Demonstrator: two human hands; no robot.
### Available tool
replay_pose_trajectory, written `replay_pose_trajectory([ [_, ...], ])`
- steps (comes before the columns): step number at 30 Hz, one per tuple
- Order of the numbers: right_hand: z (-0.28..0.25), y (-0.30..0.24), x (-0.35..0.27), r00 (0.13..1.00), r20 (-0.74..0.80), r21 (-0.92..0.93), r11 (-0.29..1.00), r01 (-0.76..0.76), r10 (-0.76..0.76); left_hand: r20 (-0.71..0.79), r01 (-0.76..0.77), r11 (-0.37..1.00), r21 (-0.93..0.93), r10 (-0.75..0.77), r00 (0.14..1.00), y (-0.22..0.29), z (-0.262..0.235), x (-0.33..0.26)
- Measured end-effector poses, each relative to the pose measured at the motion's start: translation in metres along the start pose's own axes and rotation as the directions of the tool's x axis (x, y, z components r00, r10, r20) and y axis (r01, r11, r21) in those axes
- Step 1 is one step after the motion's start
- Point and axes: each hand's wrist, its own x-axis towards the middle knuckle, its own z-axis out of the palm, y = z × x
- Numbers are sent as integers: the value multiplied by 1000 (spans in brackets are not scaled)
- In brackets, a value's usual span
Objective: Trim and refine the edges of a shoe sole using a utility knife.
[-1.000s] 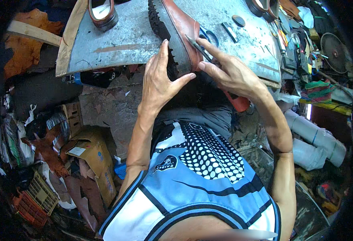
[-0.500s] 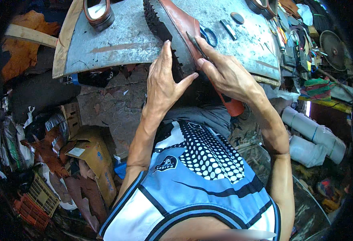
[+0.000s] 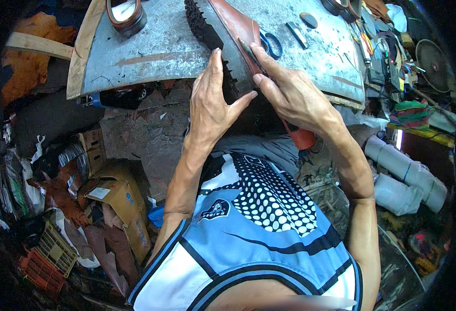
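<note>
Nearest: smooth blue jersey [image 3: 269, 249], white-dotted black panel across the front. Then two bare hands, both at a brown shoe [image 3: 236, 18]. Lies on its side across the tabletop [image 3: 160, 44], near end past the near edge, far end out of view. Smooth leather upper, matte grey band, black sole [image 3: 202, 26] with deep, blocky lugs.

Left hand [image 3: 210, 101]: grip half spread, thumb well away from fingers, along the sole at the near end; cannot tell if clamped. Right hand [image 3: 298, 93]: grip pinched closely around a slim pointed tool [image 3: 247, 50], laid along the seam between leather and band.

Just beyond, blue-handled scissors [image 3: 281, 47], a flat metal bar [image 3: 296, 34], a dark smooth oval piece [image 3: 308, 20]. Under all, scuffed grey sheet, blotchy, wood-edged.

Around: crowded, dim workshop; creased cardboard box [image 3: 132, 215], lattice plastic crates [image 3: 57, 246], plastic-wrapped rolls [image 3: 404, 160], ragged tan hide [image 3: 28, 52], round wire fan guard [image 3: 433, 65].

Tally, near to far: one shoe in hand, one scissors, three open-topped brown shoes [image 3: 127, 25] farther up the tabletop, two crates, two rolls.
</note>
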Motion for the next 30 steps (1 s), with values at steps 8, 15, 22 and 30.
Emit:
replay_pose_trajectory([
  [8, -9, -8, 5, 995, 79, -41, 997, -62, 65, -16, -22, 1000, 1, 22, 1000, -1, 0, 0],
  [15, -9, -4, 7, 997, 70, -98, 995, -15, 22, -9, -22, 1000, -6, 22, 1000, 0, 1, 2],
  [22, -15, -15, 11, 954, 196, -137, 969, -204, 228, -5, 0, 1000, 8, 0, 1000, -1, 1, 2],
  [30, -11, -5, -7, 996, 61, -100, 993, -58, 64, -17, -9, 1000, 9, 10, 1000, 0, 1, 2],
])
